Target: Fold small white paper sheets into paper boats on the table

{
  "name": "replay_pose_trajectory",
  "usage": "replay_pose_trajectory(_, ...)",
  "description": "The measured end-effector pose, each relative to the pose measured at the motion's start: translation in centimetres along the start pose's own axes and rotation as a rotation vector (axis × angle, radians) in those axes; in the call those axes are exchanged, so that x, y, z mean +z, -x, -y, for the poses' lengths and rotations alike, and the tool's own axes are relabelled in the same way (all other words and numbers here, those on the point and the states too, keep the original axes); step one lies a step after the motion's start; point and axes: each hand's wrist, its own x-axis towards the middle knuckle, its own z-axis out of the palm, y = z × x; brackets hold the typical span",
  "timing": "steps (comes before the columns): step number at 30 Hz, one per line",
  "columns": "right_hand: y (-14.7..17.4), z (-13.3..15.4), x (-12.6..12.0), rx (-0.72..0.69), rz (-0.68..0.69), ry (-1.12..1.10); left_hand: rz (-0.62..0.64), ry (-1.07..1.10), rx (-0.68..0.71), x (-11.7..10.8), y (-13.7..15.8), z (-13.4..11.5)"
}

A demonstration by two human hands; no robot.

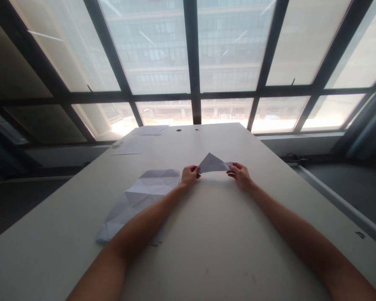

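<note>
A folded piece of paper (211, 163) with a pointed top is held up between my hands, a little above the white table. My left hand (190, 174) pinches its left corner between thumb and fingers. On the other side, my right hand (239, 174) grips the right corner, where a smaller flap sticks out. Beside my left forearm lies a large creased sheet of paper (144, 194), marked with many fold lines and partly covered by that arm.
The white table (225, 242) stretches toward the windows (156, 50). Several flat paper sheets (133, 144) lie at its far left. Two small dark spots (179, 130) show near the far edge. A cable (296, 159) lies beyond the right edge.
</note>
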Motion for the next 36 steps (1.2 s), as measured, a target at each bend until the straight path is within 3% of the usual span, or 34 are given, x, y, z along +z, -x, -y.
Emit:
replay_pose_trajectory(16,-0.40,-0.37,-0.47,0.002,0.031,0.032,0.003,-0.015,0.028,0.03,0.12,-0.13)
replay_pose_trajectory(24,-0.31,-0.34,-0.13,-0.012,-0.029,0.041,-0.010,-0.004,0.013,0.10,0.20,-0.22)
replay_pose_trajectory(31,-0.39,-0.55,0.13,-0.084,-0.111,0.047,-0.002,-0.020,0.014,0.10,0.23,-0.33)
replay_pose_trajectory(36,-0.32,-0.59,0.09,-0.141,-0.085,0.104,0.004,-0.023,0.016,0.09,0.13,-0.09)
